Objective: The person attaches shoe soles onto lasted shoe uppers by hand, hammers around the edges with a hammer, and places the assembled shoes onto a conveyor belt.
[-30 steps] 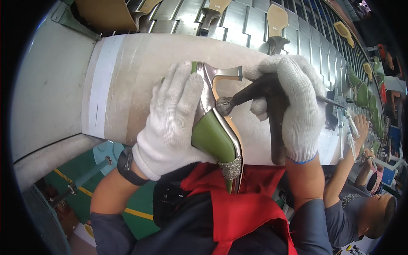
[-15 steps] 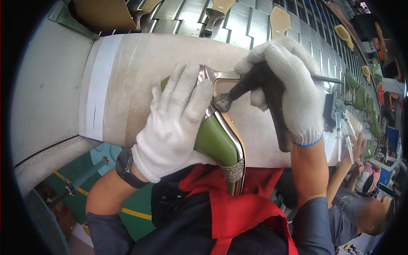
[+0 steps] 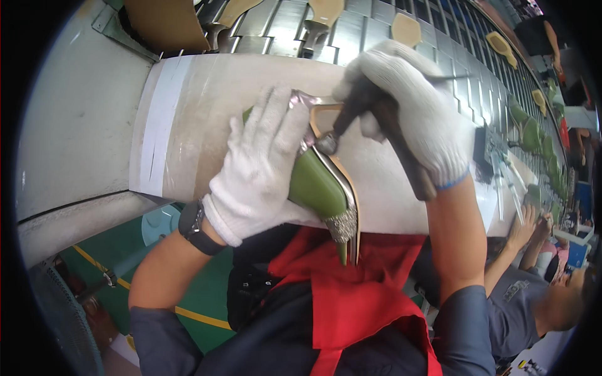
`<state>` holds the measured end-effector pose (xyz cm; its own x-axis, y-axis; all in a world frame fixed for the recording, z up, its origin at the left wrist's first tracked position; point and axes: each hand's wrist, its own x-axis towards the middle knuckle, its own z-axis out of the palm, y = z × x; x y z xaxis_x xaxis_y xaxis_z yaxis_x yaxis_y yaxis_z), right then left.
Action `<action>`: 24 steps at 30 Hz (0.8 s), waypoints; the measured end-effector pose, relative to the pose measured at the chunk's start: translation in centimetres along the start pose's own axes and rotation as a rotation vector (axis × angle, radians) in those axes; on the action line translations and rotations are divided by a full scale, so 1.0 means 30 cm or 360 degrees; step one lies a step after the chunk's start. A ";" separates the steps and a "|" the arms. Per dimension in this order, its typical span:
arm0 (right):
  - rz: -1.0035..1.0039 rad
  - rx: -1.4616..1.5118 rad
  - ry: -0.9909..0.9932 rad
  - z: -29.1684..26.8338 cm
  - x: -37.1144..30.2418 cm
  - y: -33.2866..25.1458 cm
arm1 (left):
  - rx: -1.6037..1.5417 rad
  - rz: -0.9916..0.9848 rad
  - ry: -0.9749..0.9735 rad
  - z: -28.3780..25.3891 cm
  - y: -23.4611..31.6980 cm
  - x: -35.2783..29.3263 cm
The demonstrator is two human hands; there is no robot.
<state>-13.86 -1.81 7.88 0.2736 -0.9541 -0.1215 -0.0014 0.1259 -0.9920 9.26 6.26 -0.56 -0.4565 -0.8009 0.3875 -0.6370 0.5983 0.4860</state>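
White knit glove on L hand [image 3: 257,160]: fingers nearly tog., laid over the rear of a green shoe [image 3: 316,182], holding it; thumb mostly hidden. R hand [image 3: 417,103], also gloved & a bit blurred, has fingers wrapped round a dark hammer [image 3: 401,141], its rounded end at the shoe's sole edge; can't tell if touching. Shoe's on its side on the pale bench [image 3: 207,119], heel pointing R, toe w/ glittery band [image 3: 342,227] over the near edge, in front of the red apron [image 3: 351,307]. Dark watch [image 3: 199,232] on L wrist. Beyond bench: metal slat conveyor [image 3: 367,37] w/ tan sole pcs [image 3: 407,29]. Far R: more green shoes [image 3: 527,128], plus a co-worker [image 3: 517,301] in a grey tee. Below L: green floor [image 3: 210,304], yellow line.
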 end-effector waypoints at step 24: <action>-0.0176 0.0043 0.0357 -0.054 -0.331 0.026 | 0.0115 0.0467 -0.0120 0.008 0.064 0.112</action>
<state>-18.12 7.32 8.27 0.0500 -0.9985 -0.0199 0.0433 0.0221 -0.9988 6.34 4.72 1.49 -0.6705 -0.5953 0.4428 -0.5124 0.8032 0.3040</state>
